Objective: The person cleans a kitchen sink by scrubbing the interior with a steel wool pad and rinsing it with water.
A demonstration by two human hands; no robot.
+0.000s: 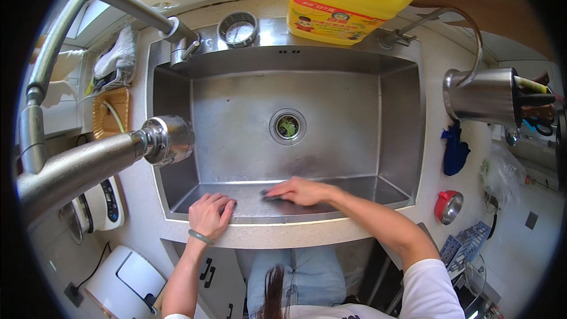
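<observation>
My right hand (305,191) is inside the stainless-steel sink (239,102), holding a small dark grey scrubber (269,196) against the sink's front wall. Motion blurs the scrubber and the fingertips, so its exact kind is unclear. With a green bangle on its wrist, my left hand (211,213) rests empty over the sink's front rim, left of the scrubber. Its thumb stands apart from the fingers. Green vegetable scraps (288,127) lie in the drain (302,127) at the middle of the basin floor.
A large pull-out faucet (88,164) reaches over the sink's left side. Behind the basin stand a metal drain basket (238,29) and a yellow detergent jug (341,4). At right are a knife holder (483,96), a dark blue cloth (455,150) and a red bowl (448,207).
</observation>
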